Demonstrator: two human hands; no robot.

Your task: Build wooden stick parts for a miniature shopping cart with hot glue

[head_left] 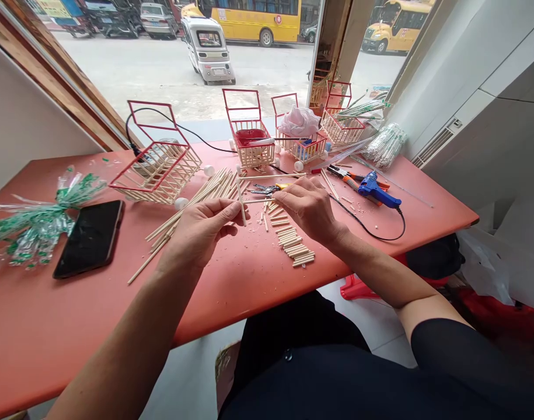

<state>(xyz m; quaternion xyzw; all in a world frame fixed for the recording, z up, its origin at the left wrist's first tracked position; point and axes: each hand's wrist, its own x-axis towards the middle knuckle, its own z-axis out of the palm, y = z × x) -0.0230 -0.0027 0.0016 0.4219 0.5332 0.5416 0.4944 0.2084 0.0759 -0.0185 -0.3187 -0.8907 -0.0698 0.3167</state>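
Over the middle of the salmon-coloured tabletop (231,280), the left hand (201,230) pinches an upright stick (241,192) of pale wood between thumb and fingers, while the right hand (308,210) has its fingertips closed on the right end of a lower cross stick (258,201) that reaches leftward to the upright one. An upper cross stick (271,176) runs from the upright one to the right hand's knuckles; whether the three are joined cannot be told. Short sticks (293,244) lie in a rough column on the near side, just below the right hand, and long sticks (214,189) are heaped beyond the left hand. To the right, a blue glue gun (374,188) lies beside pliers (341,173). Along the far side stand small stick-built carts (157,179) with red trim, one topped by a crumpled plastic bag (298,121). On the left, a dark phone (90,239) lies against green-and-clear plastic wrapping (52,213).
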